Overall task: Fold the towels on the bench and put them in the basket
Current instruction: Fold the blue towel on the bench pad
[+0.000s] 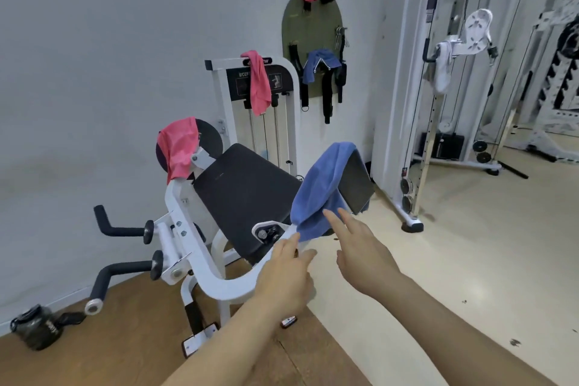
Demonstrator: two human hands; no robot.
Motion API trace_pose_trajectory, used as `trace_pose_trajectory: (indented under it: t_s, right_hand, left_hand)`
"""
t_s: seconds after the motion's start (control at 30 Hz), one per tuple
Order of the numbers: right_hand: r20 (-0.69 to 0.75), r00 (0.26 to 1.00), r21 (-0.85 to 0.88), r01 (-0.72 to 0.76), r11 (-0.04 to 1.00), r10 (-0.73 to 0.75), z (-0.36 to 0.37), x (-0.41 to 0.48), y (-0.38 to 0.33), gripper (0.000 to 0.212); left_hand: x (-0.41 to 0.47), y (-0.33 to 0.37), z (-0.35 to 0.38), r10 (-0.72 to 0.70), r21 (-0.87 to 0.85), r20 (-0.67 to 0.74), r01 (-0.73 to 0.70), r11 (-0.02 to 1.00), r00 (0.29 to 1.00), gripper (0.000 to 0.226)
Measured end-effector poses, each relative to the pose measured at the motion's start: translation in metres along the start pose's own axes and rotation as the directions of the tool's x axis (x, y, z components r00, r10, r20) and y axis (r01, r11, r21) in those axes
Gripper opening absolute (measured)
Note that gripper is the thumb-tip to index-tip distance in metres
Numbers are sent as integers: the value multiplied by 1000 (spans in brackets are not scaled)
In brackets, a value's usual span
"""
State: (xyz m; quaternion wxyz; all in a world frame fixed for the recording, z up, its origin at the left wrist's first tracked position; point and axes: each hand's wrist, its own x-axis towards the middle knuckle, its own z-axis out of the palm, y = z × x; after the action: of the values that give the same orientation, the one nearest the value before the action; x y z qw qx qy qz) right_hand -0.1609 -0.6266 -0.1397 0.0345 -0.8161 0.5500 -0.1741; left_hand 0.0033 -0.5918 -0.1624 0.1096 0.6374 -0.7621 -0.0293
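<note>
A blue towel (322,185) hangs over the right arm pad of the white bicep bench (200,257). My left hand (288,276) reaches up with its fingertips at the towel's lower hem, fingers relaxed. Just to its right, my right hand (357,247) points two straight fingers at the towel's bottom edge, touching or nearly touching it. A pink towel (178,150) is draped over the bench's left round pad. A second pink towel (258,81) hangs on the weight stack frame behind. Another blue towel (319,64) hangs on the green wall board. No basket is in view.
A white towel (443,67) hangs on the cable machine (419,97) at right. A dark water jug (37,327) lies on the wooden floor at lower left. Two black handles (122,230) stick out from the bench's left side.
</note>
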Motion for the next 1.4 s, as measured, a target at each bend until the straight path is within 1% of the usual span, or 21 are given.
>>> trace_pose_trajectory:
  t_s: [0.2,0.27,0.3,0.33,0.4,0.43,0.5,0.57,0.7,0.77,0.83,0.9,0.97,1.0,1.03,1.1,1.17,1.2,1.3,1.37,1.4]
  right_hand:
    - [-33,995,-167,84,982,-91,18,101,33,95]
    - [-89,988,-199,103,975,-122,24,123,41,104]
    - [-116,984,-196,112,974,-137,26,132,47,102]
    - [-154,974,-198,132,971,-164,28,140,52,95]
    - [-253,943,-184,174,967,-218,25,151,57,71]
    - [-312,922,-153,191,970,-231,22,156,56,57]
    - [-417,879,-52,230,972,-231,15,166,58,36]
    - [-469,868,75,222,972,-162,8,179,53,27]
    - [-435,900,213,113,971,-10,-2,208,47,33]
    - [-421,903,249,25,968,85,-10,215,37,34]
    - [-493,863,245,14,970,112,-23,221,14,29]
    - [-568,819,329,133,935,83,-38,228,-29,27]
    - [-522,848,482,208,851,88,-46,239,-77,29]
    - [-439,893,559,186,808,98,-46,246,-97,29]
    - [-316,944,617,129,776,93,-43,253,-114,25]
    - [-5,998,696,-38,717,57,-34,262,-137,15]
    - [227,972,752,-138,644,-56,-24,263,-147,10]
    - [297,945,802,-167,573,-140,-18,262,-150,6]
    - [351,835,935,-289,205,-424,4,262,-159,30]
    - [333,795,939,-330,100,-507,23,266,-175,46]
    - [344,778,928,-366,64,-525,33,269,-187,45]
  left_hand:
    - [116,-7,31,-72,-11,12,73,997,997,54]
    - [133,-10,34,-94,-173,-88,78,982,992,45]
    - [135,-11,29,-152,-366,-141,91,926,978,35]
    - [133,-12,20,-251,-584,-145,122,803,957,27]
    - [125,-20,-5,-391,-899,-34,142,413,920,25]
    - [120,-28,-17,-392,-968,17,113,223,920,25]
    - [115,-42,-45,-297,-997,78,66,-49,952,23]
    - [114,-60,-70,-172,-985,90,61,-164,981,24]
    - [113,-101,-113,18,-973,128,129,-189,992,17]
    - [110,-126,-133,136,-984,100,118,-132,986,33]
    - [110,-154,-150,223,-995,103,97,39,969,47]
    - [112,-182,-161,192,-968,97,47,248,977,42]
    - [119,-213,-165,67,-885,2,-30,464,998,26]
    - [120,-232,-165,1,-856,-32,-28,516,999,33]
    - [120,-249,-165,-47,-863,-51,-21,505,998,45]
    - [117,-279,-165,-101,-960,-39,-9,279,994,50]
    - [110,-302,-169,-186,-999,-17,-11,32,982,34]
    - [107,-312,-171,-229,-1000,-2,-6,-16,974,27]
    - [107,-339,-177,-214,-1000,-19,-22,-14,977,21]
    - [118,-353,-184,-280,-999,-38,-36,12,959,22]
    - [129,-363,-183,-353,-996,-60,-31,86,934,25]
